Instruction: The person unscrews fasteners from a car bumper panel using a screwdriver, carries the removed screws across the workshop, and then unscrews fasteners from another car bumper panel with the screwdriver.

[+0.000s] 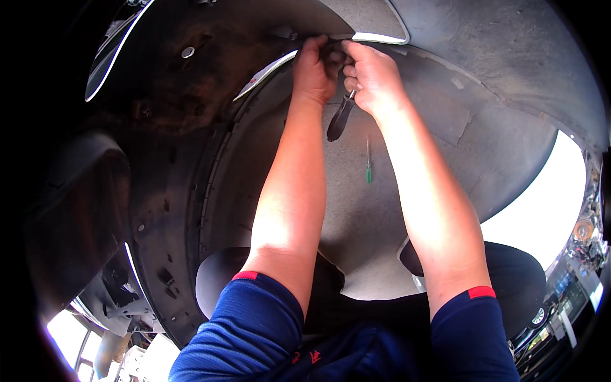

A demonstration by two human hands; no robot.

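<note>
The left hand [313, 77] and the right hand [378, 77] are meeting at the far edge of the large dark curved panel [235, 54], nearly touching each other. The left fingers are bent, and their tips are at the edge. The right hand has its lower fingers curled around the metal shaft of the screwdriver [342, 118], whose dark handle hangs under the palm, tilted down and to the left. The right thumb and forefinger reach up to the same edge. Because the fingertips lie in shadow and cover one another, I cannot tell if they are pinching a small part or only pressing on the panel.

A second screwdriver [368, 172], thin and with green handle, lies on the grey floor [359, 216] between the two forearms, apart from both hands.

In my judgement, the step in hand is finger work at this edge, with the tool only kept ready in the palm. The next move seems to call for a steady left hand at the edge, and, if the tool is needed, for a new grip on its handle.
</note>
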